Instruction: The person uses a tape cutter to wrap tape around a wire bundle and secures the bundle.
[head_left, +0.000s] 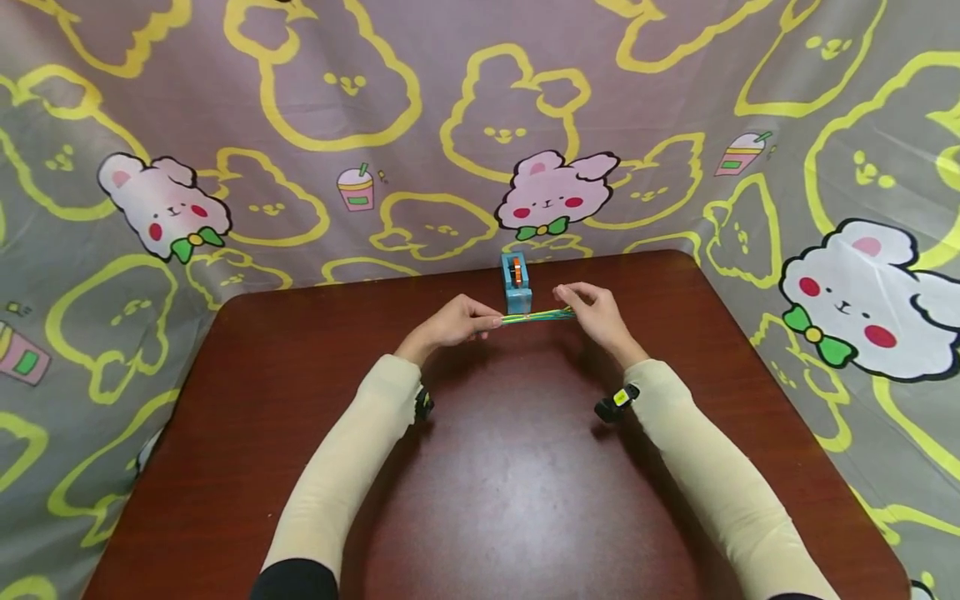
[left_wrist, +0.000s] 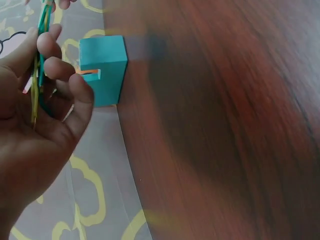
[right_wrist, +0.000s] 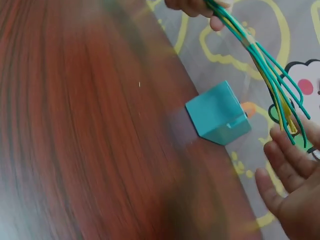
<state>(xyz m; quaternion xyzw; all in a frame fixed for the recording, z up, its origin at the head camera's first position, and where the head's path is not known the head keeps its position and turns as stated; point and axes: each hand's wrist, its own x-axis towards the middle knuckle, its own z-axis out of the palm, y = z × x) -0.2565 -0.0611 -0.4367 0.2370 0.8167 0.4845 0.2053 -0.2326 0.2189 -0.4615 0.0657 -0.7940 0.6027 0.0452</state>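
My left hand pinches one end of a bundle of thin green and yellow wires between thumb and fingers, above the table's far part. A pale, tape-like band wraps the bundle partway along, seen in the right wrist view. At the other end the wires fan out loosely, some tips bent. My right hand is beside those loose ends, its fingers relaxed and not closed round them. Just behind the bundle stands a teal tape dispenser with an orange core; the left wrist view shows the dispenser from one end.
The dark reddish-brown wooden table has rounded far corners. A grey cloth curtain with yellow outlines and rabbit faces hangs behind it and along both sides. Wrist cameras are strapped over pale sleeves.
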